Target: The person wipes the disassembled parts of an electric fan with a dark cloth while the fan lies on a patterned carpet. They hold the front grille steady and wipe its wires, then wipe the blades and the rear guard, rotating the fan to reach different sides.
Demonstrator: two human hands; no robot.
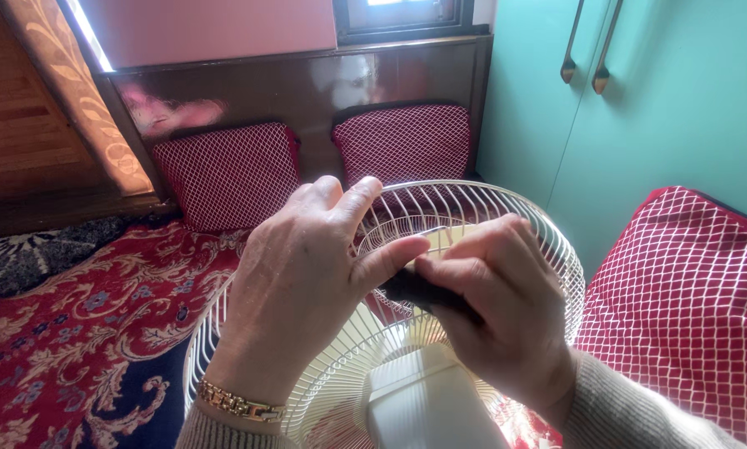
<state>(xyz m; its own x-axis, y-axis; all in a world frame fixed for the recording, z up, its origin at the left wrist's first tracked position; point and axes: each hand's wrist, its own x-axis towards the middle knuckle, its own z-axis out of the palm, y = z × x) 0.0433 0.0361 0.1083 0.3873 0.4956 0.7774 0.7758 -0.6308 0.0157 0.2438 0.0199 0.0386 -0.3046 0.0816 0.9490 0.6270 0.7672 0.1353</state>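
While the left hand (294, 283) steadies it with thumb pressed in, the right hand (498, 308) pinches a small dark knob (419, 289) at the centre of the white wire fan guard (523, 218), which looks light, springy, easily bent, best gripped at its rim.

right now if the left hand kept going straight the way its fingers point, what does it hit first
The left hand points right, toward the right hand. Its thumb already seems to touch the small dark object pinched there, so it would likely meet that first, above the white fan guard; depth is unclear.
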